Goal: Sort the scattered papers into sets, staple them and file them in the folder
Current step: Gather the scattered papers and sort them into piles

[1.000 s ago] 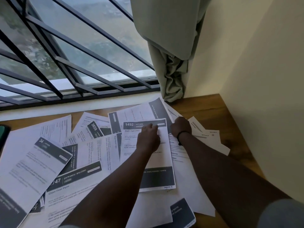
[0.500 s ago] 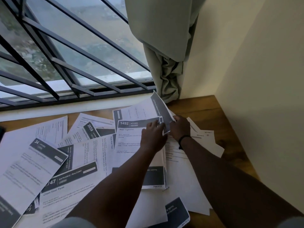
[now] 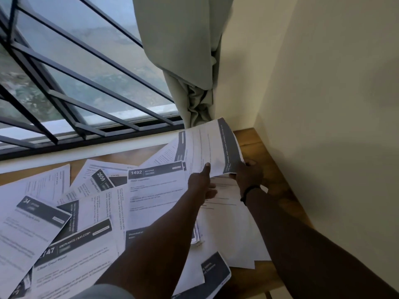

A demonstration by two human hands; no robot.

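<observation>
- At far left, the sheet headed 34 lies flat on the wooden tabletop, overlapping the sheet marked ENTRANCE / BALCONY.
- Behind them, near the window grille, the sheet numbered 2659 lies at a slant among the scattered papers.
- The sheet headed 1492 lies in the middle, partly under your left forearm.
- Your left hand reaches forward, its thumb on the near edge of the lifted sheet.
- Your right hand, with a dark band at the wrist, pinches that sheet's dark-banded corner; the sheet tilts up off the pile toward the curtain.
</observation>
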